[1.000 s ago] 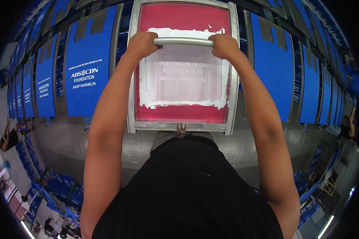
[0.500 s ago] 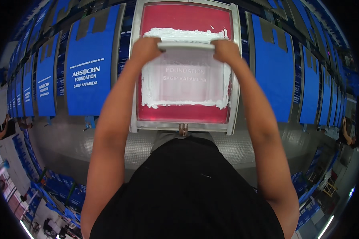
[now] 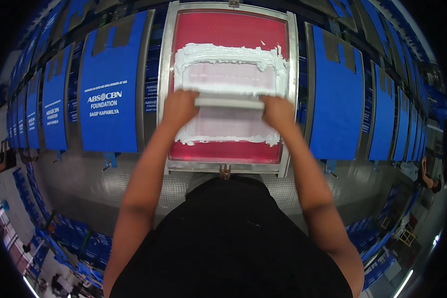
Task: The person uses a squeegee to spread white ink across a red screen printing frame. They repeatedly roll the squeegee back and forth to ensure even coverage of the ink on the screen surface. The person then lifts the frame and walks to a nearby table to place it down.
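Note:
Both hands grip the ends of a squeegee that lies crosswise on a screen printing frame. My left hand is closed round its left end, and my right hand round its right end. Inside the metal frame is a red screen with a pale mesh window in the middle. Thick white ink borders this window, heaviest along the far side. A ridge of white ink lies along the squeegee's far edge. Faint lettering shows through the mesh beyond it. The squeegee's blade is hidden from me.
Blue printed fabric panels lie on boards either side, one blue panel at left and another blue panel at right. A metal hinge or clasp sits at the frame's near edge. Other people stand far off at both sides.
Both hands have drawn the squeegee toward me, from the window's far edge to about its middle. More of the far mesh and white ink now shows.

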`<action>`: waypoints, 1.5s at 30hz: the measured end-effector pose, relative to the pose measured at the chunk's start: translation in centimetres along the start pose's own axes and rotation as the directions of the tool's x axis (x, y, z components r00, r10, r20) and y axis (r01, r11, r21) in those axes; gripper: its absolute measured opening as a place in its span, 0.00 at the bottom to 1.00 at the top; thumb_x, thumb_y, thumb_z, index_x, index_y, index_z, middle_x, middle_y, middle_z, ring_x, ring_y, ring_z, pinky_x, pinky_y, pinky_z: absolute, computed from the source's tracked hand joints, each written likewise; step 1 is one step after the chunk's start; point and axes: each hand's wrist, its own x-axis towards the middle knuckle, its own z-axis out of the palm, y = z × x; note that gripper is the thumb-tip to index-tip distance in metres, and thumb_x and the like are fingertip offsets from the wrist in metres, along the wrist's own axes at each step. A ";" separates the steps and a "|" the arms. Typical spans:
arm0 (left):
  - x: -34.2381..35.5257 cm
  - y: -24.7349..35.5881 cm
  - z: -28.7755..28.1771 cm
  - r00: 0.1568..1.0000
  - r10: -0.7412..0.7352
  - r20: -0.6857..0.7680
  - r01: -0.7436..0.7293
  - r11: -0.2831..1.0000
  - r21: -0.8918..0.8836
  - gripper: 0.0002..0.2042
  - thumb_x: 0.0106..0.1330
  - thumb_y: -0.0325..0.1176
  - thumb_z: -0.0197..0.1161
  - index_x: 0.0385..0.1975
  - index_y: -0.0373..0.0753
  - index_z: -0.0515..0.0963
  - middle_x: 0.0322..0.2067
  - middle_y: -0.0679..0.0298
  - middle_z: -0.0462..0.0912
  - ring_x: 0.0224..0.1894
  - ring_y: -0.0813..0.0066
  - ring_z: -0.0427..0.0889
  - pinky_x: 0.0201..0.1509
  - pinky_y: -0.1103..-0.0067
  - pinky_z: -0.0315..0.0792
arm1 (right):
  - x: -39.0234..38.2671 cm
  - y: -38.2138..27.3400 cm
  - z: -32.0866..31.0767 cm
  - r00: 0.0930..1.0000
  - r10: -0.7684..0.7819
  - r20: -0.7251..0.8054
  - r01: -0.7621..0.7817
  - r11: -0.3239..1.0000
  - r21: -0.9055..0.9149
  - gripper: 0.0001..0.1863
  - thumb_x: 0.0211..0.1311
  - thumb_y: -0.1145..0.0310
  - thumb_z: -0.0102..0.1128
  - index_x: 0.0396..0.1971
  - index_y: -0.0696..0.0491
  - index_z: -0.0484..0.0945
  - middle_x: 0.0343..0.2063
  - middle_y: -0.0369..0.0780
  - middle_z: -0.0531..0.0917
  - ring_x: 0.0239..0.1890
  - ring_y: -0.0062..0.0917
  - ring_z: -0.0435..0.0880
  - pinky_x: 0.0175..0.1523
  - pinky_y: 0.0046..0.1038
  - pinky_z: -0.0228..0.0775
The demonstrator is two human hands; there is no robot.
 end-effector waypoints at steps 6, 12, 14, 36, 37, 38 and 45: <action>10.4 -1.3 -6.1 1.000 -0.018 0.021 0.017 1.000 0.025 0.20 0.48 0.41 0.71 0.41 0.41 0.81 0.31 0.53 0.83 0.38 0.54 0.81 0.45 0.65 0.74 | 11.2 2.4 -6.7 0.995 -0.090 0.029 0.093 0.992 -0.083 0.24 0.41 0.74 0.55 0.44 0.47 0.81 0.38 0.44 0.84 0.45 0.37 0.82 0.49 0.36 0.75; 1.0 0.9 -7.0 0.767 -0.021 -0.641 -0.035 0.997 -0.074 0.21 0.57 0.39 0.66 0.48 0.36 0.74 0.45 0.50 0.77 0.49 0.53 0.76 0.60 0.63 0.63 | 13.1 2.1 -12.6 0.995 -0.029 0.098 0.029 1.000 -0.008 0.29 0.41 0.74 0.52 0.51 0.47 0.78 0.46 0.45 0.81 0.51 0.39 0.79 0.55 0.36 0.71; -6.6 2.8 -3.5 0.964 -0.254 -0.076 0.195 0.875 -0.444 0.17 0.63 0.43 0.60 0.41 0.33 0.78 0.37 0.48 0.81 0.41 0.53 0.80 0.49 0.64 0.71 | 15.1 3.0 -12.3 0.988 -0.107 0.113 0.109 0.994 -0.008 0.30 0.41 0.74 0.51 0.51 0.49 0.78 0.46 0.47 0.81 0.50 0.40 0.79 0.55 0.36 0.71; -21.1 8.3 11.3 0.848 0.155 0.507 0.505 0.056 -0.861 0.22 0.69 0.49 0.55 0.27 0.32 0.80 0.22 0.65 0.79 0.24 0.81 0.75 0.28 0.84 0.72 | -3.4 -5.9 -4.0 0.981 -0.170 0.089 0.173 0.985 -0.024 0.28 0.39 0.76 0.57 0.46 0.43 0.79 0.37 0.43 0.83 0.42 0.39 0.82 0.45 0.37 0.73; -21.1 8.4 11.3 0.841 0.167 0.514 0.514 0.049 -0.857 0.22 0.69 0.49 0.55 0.28 0.32 0.80 0.22 0.65 0.79 0.24 0.81 0.76 0.28 0.84 0.72 | -7.2 -6.6 -2.8 0.978 -0.207 0.002 0.207 0.978 0.011 0.26 0.40 0.77 0.56 0.45 0.45 0.79 0.35 0.43 0.83 0.42 0.38 0.81 0.46 0.38 0.73; -21.0 8.5 11.4 0.839 0.164 0.519 0.519 0.043 -0.854 0.22 0.69 0.49 0.55 0.28 0.33 0.80 0.23 0.64 0.80 0.24 0.81 0.76 0.28 0.83 0.72 | -9.9 -6.9 -1.6 0.978 -0.211 0.002 0.211 0.977 0.015 0.24 0.41 0.78 0.56 0.44 0.47 0.79 0.33 0.44 0.82 0.42 0.39 0.80 0.47 0.39 0.72; -21.7 6.9 15.8 0.807 0.033 0.590 0.591 -0.027 -0.806 0.21 0.65 0.49 0.60 0.30 0.32 0.81 0.26 0.61 0.82 0.27 0.77 0.80 0.32 0.80 0.76 | -11.4 -7.4 0.9 0.934 -0.298 -0.197 0.320 0.943 0.091 0.16 0.40 0.76 0.58 0.35 0.55 0.79 0.30 0.47 0.82 0.36 0.45 0.79 0.43 0.43 0.70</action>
